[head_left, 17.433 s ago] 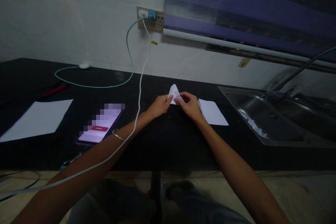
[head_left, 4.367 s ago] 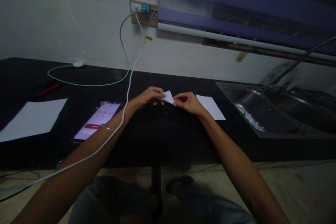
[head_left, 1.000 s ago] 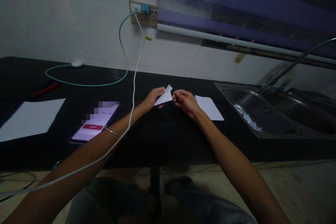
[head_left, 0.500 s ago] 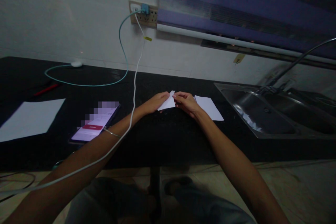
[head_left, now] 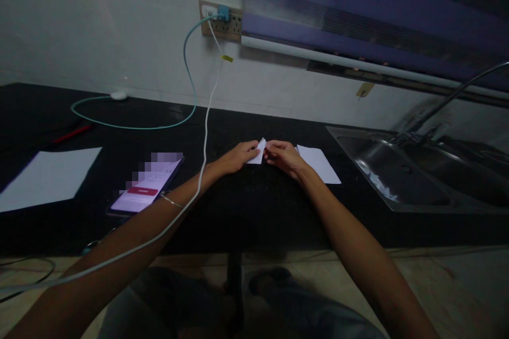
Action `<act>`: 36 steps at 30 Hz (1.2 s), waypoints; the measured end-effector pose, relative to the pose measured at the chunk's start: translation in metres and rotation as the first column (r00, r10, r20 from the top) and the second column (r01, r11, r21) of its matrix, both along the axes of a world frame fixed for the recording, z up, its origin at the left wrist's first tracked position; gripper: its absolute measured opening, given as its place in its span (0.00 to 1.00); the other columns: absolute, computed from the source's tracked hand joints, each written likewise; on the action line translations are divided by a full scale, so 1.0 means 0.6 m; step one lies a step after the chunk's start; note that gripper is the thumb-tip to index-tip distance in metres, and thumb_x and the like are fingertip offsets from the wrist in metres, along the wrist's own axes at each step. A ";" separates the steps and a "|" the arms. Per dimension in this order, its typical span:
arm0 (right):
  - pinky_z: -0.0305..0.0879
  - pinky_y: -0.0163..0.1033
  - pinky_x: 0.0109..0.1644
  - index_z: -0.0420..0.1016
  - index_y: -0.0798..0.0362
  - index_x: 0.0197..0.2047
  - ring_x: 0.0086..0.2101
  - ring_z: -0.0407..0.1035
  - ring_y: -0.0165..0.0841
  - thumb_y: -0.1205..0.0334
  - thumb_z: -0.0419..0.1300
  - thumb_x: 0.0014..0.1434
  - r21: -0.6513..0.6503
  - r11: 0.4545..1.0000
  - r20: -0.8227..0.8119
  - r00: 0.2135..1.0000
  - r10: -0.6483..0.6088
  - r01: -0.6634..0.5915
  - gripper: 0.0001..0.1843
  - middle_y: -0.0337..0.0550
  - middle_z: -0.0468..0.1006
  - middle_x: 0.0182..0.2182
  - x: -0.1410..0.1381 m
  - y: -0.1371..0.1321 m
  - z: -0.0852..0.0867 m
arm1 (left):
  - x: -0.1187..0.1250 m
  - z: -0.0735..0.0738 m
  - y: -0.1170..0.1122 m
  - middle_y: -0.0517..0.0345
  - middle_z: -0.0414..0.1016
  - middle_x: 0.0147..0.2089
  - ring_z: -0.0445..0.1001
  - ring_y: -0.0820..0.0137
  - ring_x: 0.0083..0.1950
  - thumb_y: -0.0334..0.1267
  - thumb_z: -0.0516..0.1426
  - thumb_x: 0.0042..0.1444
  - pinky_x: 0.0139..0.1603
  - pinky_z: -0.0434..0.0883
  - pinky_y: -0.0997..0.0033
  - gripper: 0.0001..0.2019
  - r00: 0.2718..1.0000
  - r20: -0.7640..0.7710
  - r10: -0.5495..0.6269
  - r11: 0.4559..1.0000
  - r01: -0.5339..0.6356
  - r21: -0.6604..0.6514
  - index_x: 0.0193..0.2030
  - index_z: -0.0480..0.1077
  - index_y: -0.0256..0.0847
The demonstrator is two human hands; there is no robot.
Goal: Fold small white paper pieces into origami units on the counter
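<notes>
A small folded piece of white paper (head_left: pixel 257 151) sits low over the black counter (head_left: pixel 246 206), held between both hands. My left hand (head_left: pixel 237 156) pinches its left edge with fingers closed. My right hand (head_left: pixel 283 158) grips its right edge, fingers curled. Most of the folded paper is hidden behind the fingers. A flat white sheet (head_left: pixel 319 163) lies on the counter just right of my right hand.
A lit phone (head_left: pixel 148 186) lies left of my left forearm. A large white sheet (head_left: pixel 47 177) rests at far left, a red pen (head_left: pixel 73 133) behind it. White and teal cables (head_left: pixel 205 116) run from the wall socket (head_left: pixel 220 20). A steel sink (head_left: pixel 409 175) is at right.
The folded paper has come down from a raised, tilted position to low over the counter. Both hands have closed in on it, so less of it shows.
</notes>
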State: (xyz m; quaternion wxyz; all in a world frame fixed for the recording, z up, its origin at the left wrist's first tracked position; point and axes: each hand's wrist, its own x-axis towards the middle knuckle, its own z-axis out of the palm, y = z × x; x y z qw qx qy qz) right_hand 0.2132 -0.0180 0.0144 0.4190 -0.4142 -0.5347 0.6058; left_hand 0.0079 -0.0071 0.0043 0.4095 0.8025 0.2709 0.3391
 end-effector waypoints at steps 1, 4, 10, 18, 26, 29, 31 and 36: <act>0.68 0.37 0.35 0.79 0.49 0.33 0.30 0.70 0.29 0.52 0.71 0.52 0.004 1.000 0.008 1.000 0.004 -0.004 0.11 0.41 0.78 0.30 0.000 0.000 0.000 | 0.000 0.002 -0.001 0.51 0.73 0.41 0.69 0.67 0.40 0.48 0.50 0.65 0.40 0.67 0.68 0.15 1.000 -0.014 0.018 1.000 -0.017 0.025 0.43 0.69 0.37; 0.68 0.38 0.35 0.80 0.49 0.33 0.29 0.69 0.28 0.50 0.71 0.52 0.026 1.000 0.023 1.000 0.009 -0.010 0.12 0.40 0.77 0.30 -0.001 0.000 0.001 | -0.001 0.009 -0.007 0.51 0.74 0.42 0.69 0.65 0.41 0.46 0.49 0.65 0.43 0.67 0.66 0.15 0.997 -0.056 0.061 0.997 -0.057 0.059 0.43 0.70 0.38; 0.65 0.37 0.32 0.81 0.51 0.31 0.27 0.69 0.28 0.51 0.70 0.52 0.128 0.992 0.121 0.992 -0.016 0.000 0.12 0.40 0.77 0.26 -0.001 0.004 -0.006 | -0.004 0.012 -0.012 0.53 0.73 0.39 0.68 0.68 0.37 0.48 0.48 0.66 0.40 0.65 0.68 0.16 0.978 -0.193 0.077 0.988 -0.050 0.144 0.43 0.69 0.38; 0.63 0.36 0.31 0.81 0.53 0.29 0.26 0.68 0.29 0.60 0.67 0.49 0.308 0.951 0.257 0.962 -0.094 0.010 0.05 0.39 0.77 0.24 0.004 0.015 -0.013 | 0.000 0.022 -0.017 0.54 0.74 0.35 0.69 0.69 0.33 0.47 0.55 0.64 0.33 0.62 0.70 0.13 0.940 -0.320 0.122 0.983 -0.070 0.170 0.41 0.70 0.38; 0.67 0.38 0.33 0.82 0.53 0.32 0.26 0.69 0.31 0.57 0.68 0.50 0.357 0.933 0.209 0.970 -0.121 0.040 0.09 0.40 0.78 0.24 0.000 0.016 -0.020 | 0.010 0.011 -0.008 0.57 0.70 0.29 0.65 0.72 0.28 0.40 0.48 0.68 0.29 0.58 0.72 0.16 0.952 -0.215 0.219 0.966 -0.182 0.182 0.31 0.68 0.38; 0.70 0.39 0.34 0.81 0.53 0.38 0.30 0.73 0.33 0.51 0.67 0.52 0.357 0.919 0.108 0.970 -0.216 0.165 0.15 0.43 0.81 0.30 -0.002 0.019 -0.025 | 0.010 0.014 -0.012 0.59 0.67 0.26 0.63 0.72 0.26 0.40 0.48 0.67 0.27 0.56 0.72 0.16 0.923 -0.229 0.309 0.940 -0.259 0.222 0.29 0.67 0.39; 0.71 0.40 0.35 0.81 0.52 0.38 0.32 0.74 0.34 0.49 0.67 0.53 0.420 0.868 0.082 0.941 -0.328 0.266 0.16 0.44 0.82 0.33 -0.001 0.022 -0.025 | 0.009 0.017 -0.015 0.59 0.67 0.25 0.64 0.72 0.26 0.40 0.48 0.67 0.27 0.55 0.71 0.16 0.897 -0.242 0.371 0.916 -0.310 0.255 0.28 0.67 0.40; 0.73 0.45 0.44 0.83 0.53 0.38 0.36 0.76 0.37 0.50 0.67 0.54 0.553 0.797 0.147 0.913 -0.381 0.243 0.15 0.46 0.84 0.36 -0.007 0.013 -0.016 | 0.007 0.014 -0.010 0.54 0.73 0.28 0.67 0.71 0.27 0.41 0.48 0.69 0.28 0.56 0.69 0.17 0.867 -0.245 0.434 0.881 -0.350 0.319 0.31 0.70 0.39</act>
